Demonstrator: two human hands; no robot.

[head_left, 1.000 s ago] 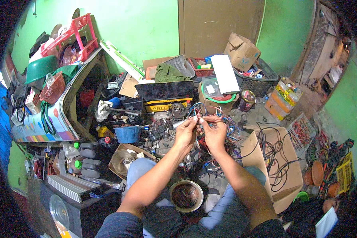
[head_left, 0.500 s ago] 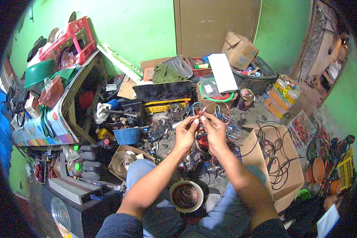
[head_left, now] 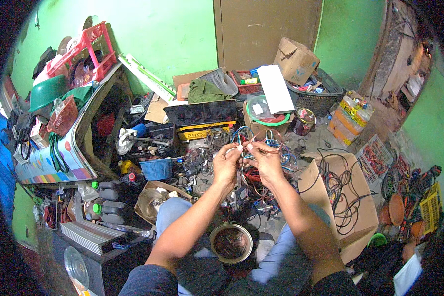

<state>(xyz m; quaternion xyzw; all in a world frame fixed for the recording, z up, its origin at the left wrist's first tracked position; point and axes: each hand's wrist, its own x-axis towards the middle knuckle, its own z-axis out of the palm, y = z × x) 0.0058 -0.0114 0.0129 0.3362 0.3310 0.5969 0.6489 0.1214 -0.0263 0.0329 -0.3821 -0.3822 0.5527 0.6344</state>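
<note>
Thin reddish wires (head_left: 245, 147) are pinched in both my hands, in front of me above the floor. My left hand (head_left: 226, 165) grips them between thumb and curled fingers. Just to its right, my right hand (head_left: 264, 164) holds them with thumb and forefinger, a loop rising past the fingers. Beneath and around my hands lies a tangle of coloured wires and small dark parts (head_left: 261, 202), partly hidden by my arms. Between my jeans-clad legs stands a metal pot (head_left: 213, 239) with coppery-brown strands inside.
An open cardboard box (head_left: 355, 227) with black cables is at my right. A blue basket (head_left: 156, 168) and a box with metal pots (head_left: 148, 202) are at left. Behind stand a black-and-yellow toolbox (head_left: 197, 118), crates and boxes (head_left: 296, 59). A cluttered cabinet (head_left: 59, 163) lines the left wall.
My hands have shifted a little, with the thumbs drawing slightly to the left and the held wire changing its loop shape. The pot and clutter stay where they were.
</note>
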